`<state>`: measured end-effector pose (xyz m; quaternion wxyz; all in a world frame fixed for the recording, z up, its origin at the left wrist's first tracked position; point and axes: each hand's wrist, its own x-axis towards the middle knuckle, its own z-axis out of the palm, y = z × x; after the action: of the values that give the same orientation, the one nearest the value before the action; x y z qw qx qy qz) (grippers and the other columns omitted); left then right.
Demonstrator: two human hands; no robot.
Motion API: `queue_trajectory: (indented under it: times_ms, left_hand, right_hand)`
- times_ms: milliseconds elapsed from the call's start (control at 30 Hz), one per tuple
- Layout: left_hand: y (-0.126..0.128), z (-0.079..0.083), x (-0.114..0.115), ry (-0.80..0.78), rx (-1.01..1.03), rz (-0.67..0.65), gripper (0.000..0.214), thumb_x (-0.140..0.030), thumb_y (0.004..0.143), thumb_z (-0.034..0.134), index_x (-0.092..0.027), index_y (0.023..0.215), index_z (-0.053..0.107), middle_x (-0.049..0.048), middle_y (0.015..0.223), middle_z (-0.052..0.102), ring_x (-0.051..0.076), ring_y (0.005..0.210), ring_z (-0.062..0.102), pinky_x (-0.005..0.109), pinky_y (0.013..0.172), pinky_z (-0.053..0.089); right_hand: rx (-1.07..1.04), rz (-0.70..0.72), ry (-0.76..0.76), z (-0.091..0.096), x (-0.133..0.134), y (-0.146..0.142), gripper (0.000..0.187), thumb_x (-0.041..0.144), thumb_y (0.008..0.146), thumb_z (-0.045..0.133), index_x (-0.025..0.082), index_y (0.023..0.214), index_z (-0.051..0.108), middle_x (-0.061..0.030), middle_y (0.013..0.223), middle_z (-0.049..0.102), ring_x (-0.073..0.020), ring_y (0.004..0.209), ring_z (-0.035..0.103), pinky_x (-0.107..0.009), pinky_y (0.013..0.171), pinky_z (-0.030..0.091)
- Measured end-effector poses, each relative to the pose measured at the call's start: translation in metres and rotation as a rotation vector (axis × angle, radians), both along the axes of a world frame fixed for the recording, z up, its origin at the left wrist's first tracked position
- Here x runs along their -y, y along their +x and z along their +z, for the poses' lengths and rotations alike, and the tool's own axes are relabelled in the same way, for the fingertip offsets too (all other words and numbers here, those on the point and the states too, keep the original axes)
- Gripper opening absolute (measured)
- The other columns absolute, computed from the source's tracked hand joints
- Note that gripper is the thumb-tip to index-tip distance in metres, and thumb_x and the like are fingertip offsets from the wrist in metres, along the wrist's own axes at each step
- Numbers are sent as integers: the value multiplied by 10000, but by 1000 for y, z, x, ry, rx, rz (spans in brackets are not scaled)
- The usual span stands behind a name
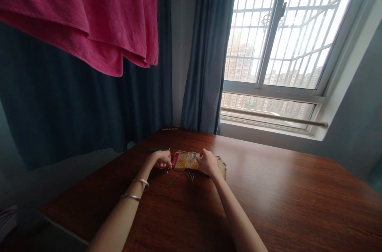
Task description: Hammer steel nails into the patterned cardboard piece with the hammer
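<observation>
A small woven piece, orange and yellow with a red end, lies on a tan toothed loom board on the brown wooden table. My left hand, its fingers curled, pinches the red end of the weaving. My right hand is closed on the other end, over the board. Several thin metal needles lie on the table just in front of the weaving. Two silver bangles ring my left wrist.
A dark thin tool lies on the table beyond my left hand. Blue curtains and a barred window stand behind the table. A pink cloth hangs overhead at the upper left. The table's left edge drops to a dim floor.
</observation>
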<state>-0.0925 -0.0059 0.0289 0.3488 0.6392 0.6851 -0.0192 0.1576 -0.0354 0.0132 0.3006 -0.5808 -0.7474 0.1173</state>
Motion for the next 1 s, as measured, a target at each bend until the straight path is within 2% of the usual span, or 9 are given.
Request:
queue_trajectory:
  times_ms: [100,167,267,367,433,567,733,867,1000]
  left_hand:
    - [3,1,-2,79,19,-20,229,-314,485,697,-122,539,584,11,454,534,119,403,494,185,368,296]
    - [12,1,-3,232,59,-28,198,-305,559,640,-119,624,627,25,511,582,125,443,522,190,393,328]
    - [38,-2,-5,547,155,-71,247,-300,648,564,-120,787,661,53,685,663,142,575,586,206,491,408]
    - [68,-7,-2,694,228,-195,276,-295,669,561,-127,853,679,62,814,686,156,738,613,213,642,447]
    - [83,-9,3,702,215,-206,286,-297,694,544,-141,890,684,62,845,690,162,774,615,218,679,447]
    - [99,-6,15,714,102,-132,278,-317,738,522,-182,912,691,62,892,692,178,835,612,228,714,436]
    - [105,3,27,744,45,-105,266,-349,766,508,-207,872,706,60,856,700,190,858,614,219,706,413]
    - [107,10,32,761,72,-111,245,-349,757,524,-209,818,715,57,792,703,199,847,617,211,681,395]
    - [106,12,31,782,128,-68,265,-363,749,522,-194,822,712,57,823,702,200,843,615,216,669,398]
  right_hand:
    - [-39,31,87,-12,-2,-4,250,228,784,468,173,985,606,-87,957,626,-177,869,570,-259,757,403]
    - [-55,61,125,-19,-4,-6,241,193,796,453,188,973,617,-65,963,620,-155,881,562,-230,782,394]
    - [-67,61,157,-28,-7,-9,241,175,815,422,192,930,634,-60,930,614,-155,891,552,-222,792,386]
    - [-70,34,166,-33,-9,-10,242,185,829,407,202,907,636,-55,906,606,-153,858,552,-222,770,387]
    - [-66,12,166,-35,-9,-12,231,207,835,409,210,889,634,-52,896,601,-156,840,551,-224,746,386]
    - [-51,-46,152,-37,-8,-16,200,250,836,426,218,867,621,-55,898,591,-164,832,542,-231,705,374]
    - [-35,-112,126,-37,-6,-18,198,250,847,406,230,866,602,-47,887,585,-163,810,530,-235,658,352]
    - [-36,-130,110,-37,-5,-18,178,243,843,413,236,863,590,-40,883,587,-161,812,525,-236,652,338]
    - [-62,-145,96,-36,-5,-18,167,247,838,416,241,848,583,-33,861,599,-161,790,533,-238,638,332]
